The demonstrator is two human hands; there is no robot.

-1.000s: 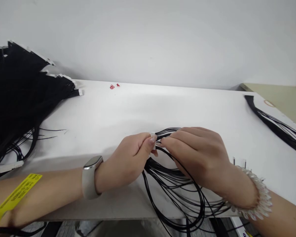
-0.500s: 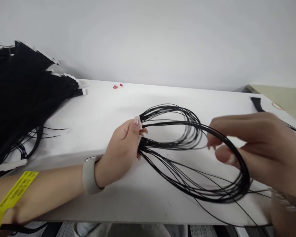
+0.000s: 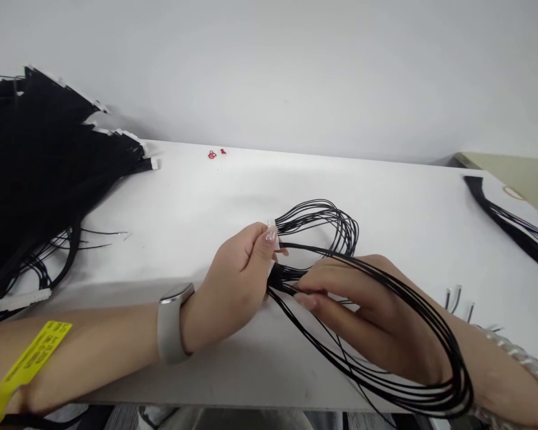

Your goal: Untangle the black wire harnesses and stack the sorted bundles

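My left hand (image 3: 235, 286) is closed around the white connector ends (image 3: 271, 228) of a black wire harness, thumb on top. From there thin black wires (image 3: 347, 230) curve out in a smaller upper loop and return beside the fingers. A larger loop of wires (image 3: 459, 364) hangs around my right wrist and forearm. My right hand (image 3: 367, 304) reaches through this larger loop. Its thumb and forefinger are pinched on wires (image 3: 291, 286) close to the lower connector end. Loose wire tips (image 3: 457, 292) stick out past my right forearm.
A large pile of black wire harnesses (image 3: 36, 161) with white connectors lies at the left of the white table (image 3: 183, 209). Small red pieces (image 3: 212, 154) lie near the back wall. Another black wire bundle (image 3: 497, 209) rests at the right. A yellow label (image 3: 31, 364) crosses my left forearm.
My right hand has moved left through the larger loop, up to the wires by my left hand. My left hand and the connectors have shifted slightly right and down.
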